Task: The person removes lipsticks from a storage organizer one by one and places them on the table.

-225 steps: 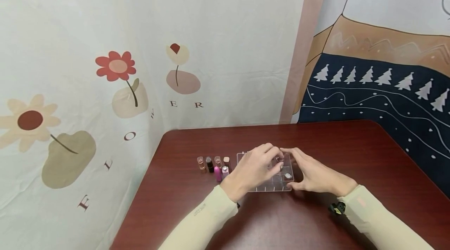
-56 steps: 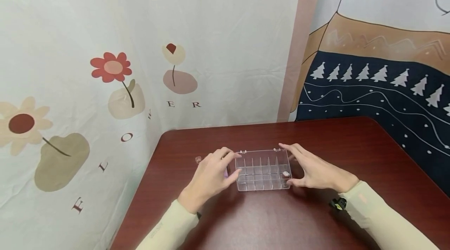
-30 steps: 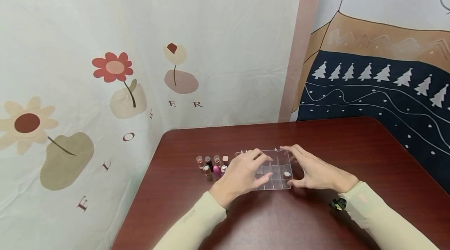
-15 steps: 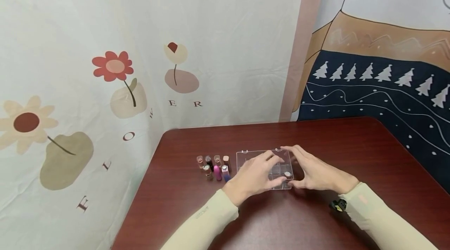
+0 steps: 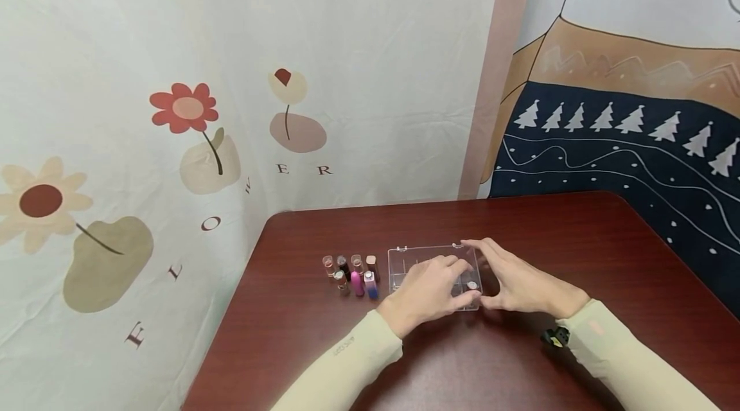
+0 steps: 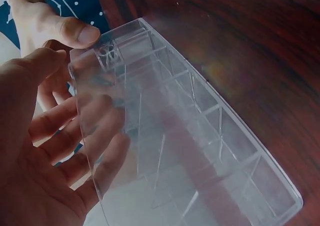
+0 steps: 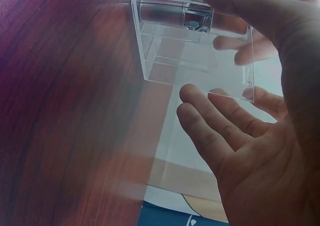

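The clear compartment box (image 5: 399, 263) lies on the table in the head view. My right hand (image 5: 517, 277) holds its right side, thumb at the front corner and fingertips at the back. A lipstick tube (image 5: 472, 285) lies in a right-end compartment; the right wrist view shows this tube (image 7: 162, 14) through the clear wall. Over the box reaches my left hand (image 5: 426, 286), thumb and fingers spread on either side of that tube, no grip visible. In the left wrist view the fingers (image 6: 107, 151) show through the clear plastic, and the thumbs are close together at the corner.
Several lipsticks stand left of the box in two rows, among them a magenta one (image 5: 356, 283) and a pink-and-blue one (image 5: 370, 285). The reddish-brown table (image 5: 324, 340) meets a printed cloth backdrop (image 5: 381, 77) behind.
My left hand has moved right from beside the lipsticks to the box's right end. A brown lipstick now stands in the front row, absent from the oldest frame. My right hand has stayed put.
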Available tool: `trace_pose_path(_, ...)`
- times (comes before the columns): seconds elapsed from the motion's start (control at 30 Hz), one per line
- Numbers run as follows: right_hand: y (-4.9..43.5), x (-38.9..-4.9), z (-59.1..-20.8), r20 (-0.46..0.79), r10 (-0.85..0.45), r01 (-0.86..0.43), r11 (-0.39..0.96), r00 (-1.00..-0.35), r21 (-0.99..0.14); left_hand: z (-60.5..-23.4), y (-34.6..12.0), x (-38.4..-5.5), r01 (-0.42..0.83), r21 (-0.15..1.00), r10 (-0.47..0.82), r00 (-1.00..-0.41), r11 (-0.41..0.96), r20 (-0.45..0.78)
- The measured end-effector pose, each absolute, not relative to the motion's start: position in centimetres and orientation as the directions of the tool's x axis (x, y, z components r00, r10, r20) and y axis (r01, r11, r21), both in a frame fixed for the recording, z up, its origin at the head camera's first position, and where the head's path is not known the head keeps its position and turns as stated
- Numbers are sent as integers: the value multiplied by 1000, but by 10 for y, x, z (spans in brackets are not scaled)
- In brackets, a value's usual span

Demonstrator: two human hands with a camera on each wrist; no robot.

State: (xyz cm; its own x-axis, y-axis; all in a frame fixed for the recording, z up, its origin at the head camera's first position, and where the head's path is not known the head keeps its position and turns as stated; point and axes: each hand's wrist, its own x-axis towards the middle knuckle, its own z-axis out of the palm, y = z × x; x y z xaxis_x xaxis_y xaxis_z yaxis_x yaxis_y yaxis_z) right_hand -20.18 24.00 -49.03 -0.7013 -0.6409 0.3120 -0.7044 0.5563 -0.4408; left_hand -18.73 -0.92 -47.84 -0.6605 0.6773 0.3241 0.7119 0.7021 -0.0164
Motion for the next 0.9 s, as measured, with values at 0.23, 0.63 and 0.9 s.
trace_pose_path(0.23,240,-203,-491,299,-636,-693,564,-712,-450,-477,-6,-187,725,22,689,-663,688,294)
trace_pose_path(0.63,240,-201,-494,307,-637,-699,562,-707,-442,-474,-6,-184,731,17,690,-651,682,317)
trace_pose_path(0.9,239,-202,-494,321,-633,-705,573,-705,-417,-466,-9,-182,750,28,687,-619,661,381)
